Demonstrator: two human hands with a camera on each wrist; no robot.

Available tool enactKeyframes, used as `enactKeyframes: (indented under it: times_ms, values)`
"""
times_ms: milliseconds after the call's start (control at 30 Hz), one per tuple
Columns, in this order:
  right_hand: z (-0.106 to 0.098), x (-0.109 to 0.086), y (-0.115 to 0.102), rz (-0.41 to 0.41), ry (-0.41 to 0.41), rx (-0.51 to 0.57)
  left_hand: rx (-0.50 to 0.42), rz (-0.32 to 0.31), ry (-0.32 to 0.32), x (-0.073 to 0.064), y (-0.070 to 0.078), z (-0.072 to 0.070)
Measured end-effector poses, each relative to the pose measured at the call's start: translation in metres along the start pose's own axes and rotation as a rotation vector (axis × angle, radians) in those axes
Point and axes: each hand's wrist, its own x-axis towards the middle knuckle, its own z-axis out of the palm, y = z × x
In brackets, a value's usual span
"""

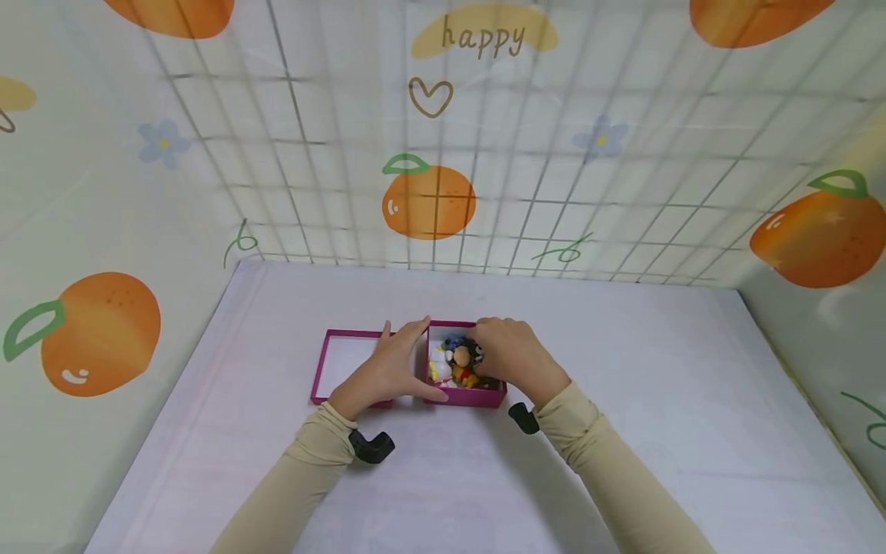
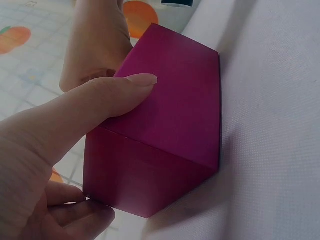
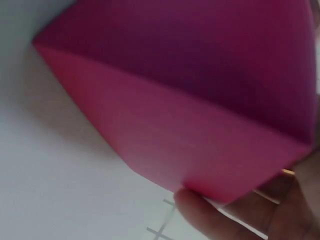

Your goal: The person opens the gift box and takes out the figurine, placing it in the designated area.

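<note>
A magenta box (image 1: 474,397) stands with its top uncovered, several small toy figures (image 1: 462,369) inside. Among them are a white one, a yellow-and-red bear and a blue one. My left hand (image 1: 388,369) holds the box at its left side, thumb (image 2: 125,90) flat on the front face and fingers at the back corner. Over the right rim bends my right hand (image 1: 515,350), its fingers dipping in beside a dark figure (image 1: 476,350). One right fingertip (image 3: 187,197) touches the box's outside. What the right fingers hold inside is hidden, so I cannot tell.
A shallow white-lined lid (image 1: 346,362) with a magenta rim lies left of the box, partly behind my left hand. Both sit on a white-covered table (image 1: 644,431). A wire grid with an orange-printed curtain (image 1: 429,204) stands behind.
</note>
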Motion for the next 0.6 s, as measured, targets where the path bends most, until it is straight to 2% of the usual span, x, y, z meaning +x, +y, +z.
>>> enactKeyframes:
  times_ms: [467,600]
  values:
    - [0.0015,-0.0019,0.0069,-0.052,0.036,0.037,0.006,-0.008,0.002,-0.0003,-0.0004,0.0025]
    - [0.0038,-0.005,0.0092,-0.041,0.061,0.072,0.007,0.0,0.004,-0.0001,-0.0003,0.0015]
